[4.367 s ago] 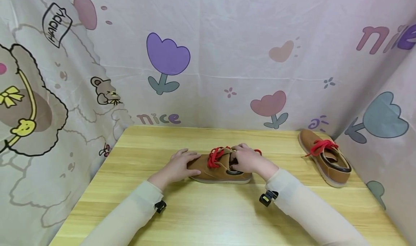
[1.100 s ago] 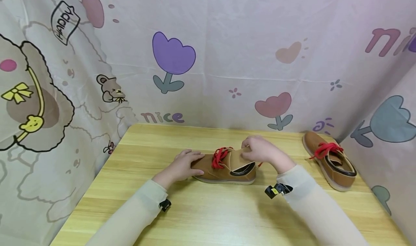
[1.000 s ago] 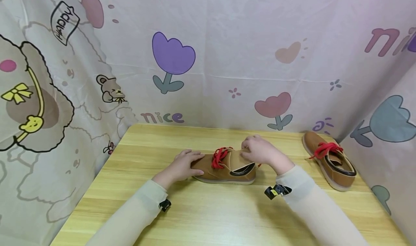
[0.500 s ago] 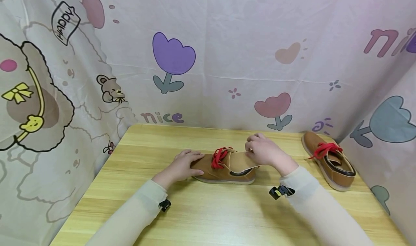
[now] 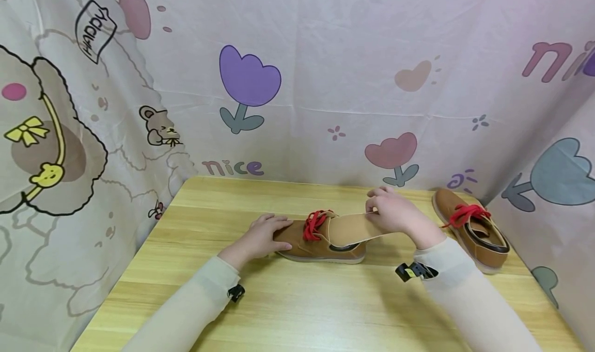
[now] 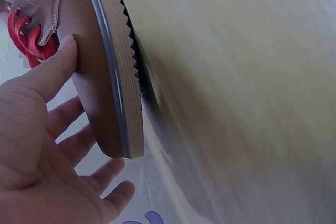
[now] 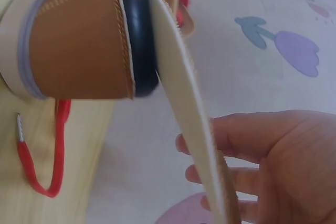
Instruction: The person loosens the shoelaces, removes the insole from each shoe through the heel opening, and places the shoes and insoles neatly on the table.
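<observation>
At the opening of the red-laced brown shoe (image 5: 301,246), the tan insole (image 5: 353,229) juts out and up past the heel, its long axis running roughly along the shoe's. Your right hand (image 5: 395,211), the nearer one, pinches its free end beyond the heel; your left hand (image 5: 260,236) grips the shoe's toe.

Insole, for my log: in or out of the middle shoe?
Partly out: the insole has one end in the right hand, the other hidden inside the middle shoe.
</observation>
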### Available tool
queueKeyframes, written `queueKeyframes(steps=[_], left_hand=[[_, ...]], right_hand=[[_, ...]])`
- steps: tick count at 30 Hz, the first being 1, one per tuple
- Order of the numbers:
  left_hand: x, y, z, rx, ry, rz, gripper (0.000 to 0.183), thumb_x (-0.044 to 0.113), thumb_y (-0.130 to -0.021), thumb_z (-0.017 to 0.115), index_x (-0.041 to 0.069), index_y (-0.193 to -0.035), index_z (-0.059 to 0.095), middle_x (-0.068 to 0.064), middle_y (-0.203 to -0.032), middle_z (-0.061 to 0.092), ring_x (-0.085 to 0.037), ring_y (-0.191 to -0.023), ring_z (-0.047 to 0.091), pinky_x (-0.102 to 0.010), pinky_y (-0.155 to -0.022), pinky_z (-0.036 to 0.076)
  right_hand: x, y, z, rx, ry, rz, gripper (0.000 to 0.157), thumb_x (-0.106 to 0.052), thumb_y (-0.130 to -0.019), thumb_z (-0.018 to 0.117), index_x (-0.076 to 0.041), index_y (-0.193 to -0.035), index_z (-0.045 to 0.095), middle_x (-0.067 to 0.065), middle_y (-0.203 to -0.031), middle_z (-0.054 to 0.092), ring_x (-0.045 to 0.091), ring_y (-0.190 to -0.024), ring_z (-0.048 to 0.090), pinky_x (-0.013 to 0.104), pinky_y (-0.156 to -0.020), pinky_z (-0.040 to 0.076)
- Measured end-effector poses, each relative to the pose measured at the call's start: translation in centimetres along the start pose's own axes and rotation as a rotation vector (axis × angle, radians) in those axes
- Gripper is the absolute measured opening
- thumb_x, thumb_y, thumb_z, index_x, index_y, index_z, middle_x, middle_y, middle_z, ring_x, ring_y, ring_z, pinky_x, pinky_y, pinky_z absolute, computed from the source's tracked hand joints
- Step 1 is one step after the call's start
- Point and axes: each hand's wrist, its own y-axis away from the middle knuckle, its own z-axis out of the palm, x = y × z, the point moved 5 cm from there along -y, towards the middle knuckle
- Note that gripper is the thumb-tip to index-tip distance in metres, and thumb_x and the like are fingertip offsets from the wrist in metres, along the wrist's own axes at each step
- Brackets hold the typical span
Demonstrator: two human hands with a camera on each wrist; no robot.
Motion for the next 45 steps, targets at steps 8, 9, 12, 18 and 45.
queueKeyframes(steps=[8, 9, 12, 18, 45], left_hand=[[0.0, 0.0, -0.1, -0.002, -0.007, -0.002, 0.067, 0.039, -0.088, 0.077, 0.016, -0.146, 0.054, -0.011, -0.154, 0.044, -0.043, -0.144, 0.029, -0.064, -0.113, 0.022], [0.0, 0.0, -0.1, -0.003, -0.008, -0.003, 0.067, 0.039, -0.088, 0.077, 0.016, -0.146, 0.054, -0.010, -0.154, 0.044, -0.043, -0.144, 0.029, -0.064, -0.113, 0.021], [0.0, 0.1, -0.2, -0.001, -0.007, -0.005, 0.067, 0.039, -0.088, 0.077, 0.016, -0.146, 0.054, -0.010, -0.154, 0.044, -0.043, -0.144, 0.028, -0.064, -0.113, 0.021], [0.0, 0.1, -0.2, 0.002, -0.008, -0.004, 0.067, 0.039, -0.088, 0.077, 0.016, -0.146, 0.054, -0.010, -0.154, 0.045, -0.043, -0.144, 0.029, -0.064, -0.113, 0.021], [0.0, 0.1, 0.0, 0.004, 0.001, -0.008, 0.066, 0.039, -0.088, 0.077, 0.015, -0.146, 0.055, -0.010, -0.153, 0.045, -0.043, -0.144, 0.029, -0.064, -0.113, 0.021]], right_hand=[[1.3, 1.2, -1.4, -0.047, -0.050, 0.056, 0.020, -0.014, -0.090, 0.073, -0.019, -0.071, 0.067, 0.023, -0.127, 0.060, 0.048, -0.124, 0.045, 0.056, -0.098, 0.043], [1.4, 1.3, -1.5, -0.051, -0.056, 0.053, 0.020, -0.015, -0.089, 0.073, -0.019, -0.071, 0.067, 0.023, -0.126, 0.061, 0.049, -0.123, 0.045, 0.057, -0.099, 0.043], [1.9, 1.6, -1.5, -0.059, -0.089, 0.040, 0.020, -0.013, -0.090, 0.072, -0.019, -0.070, 0.067, 0.024, -0.125, 0.062, 0.050, -0.123, 0.047, 0.059, -0.104, 0.039], [3.0, 2.7, -0.5, -0.087, -0.168, 0.052, 0.021, -0.018, -0.093, 0.068, -0.023, -0.073, 0.066, 0.020, -0.127, 0.063, 0.049, -0.125, 0.047, 0.061, -0.103, 0.038], [8.5, 3.9, 0.8, 0.036, -0.292, 0.284, 0.022, -0.019, -0.097, 0.063, -0.011, -0.077, 0.067, 0.008, -0.090, 0.066, 0.019, -0.077, 0.055, 0.035, -0.068, 0.044]])
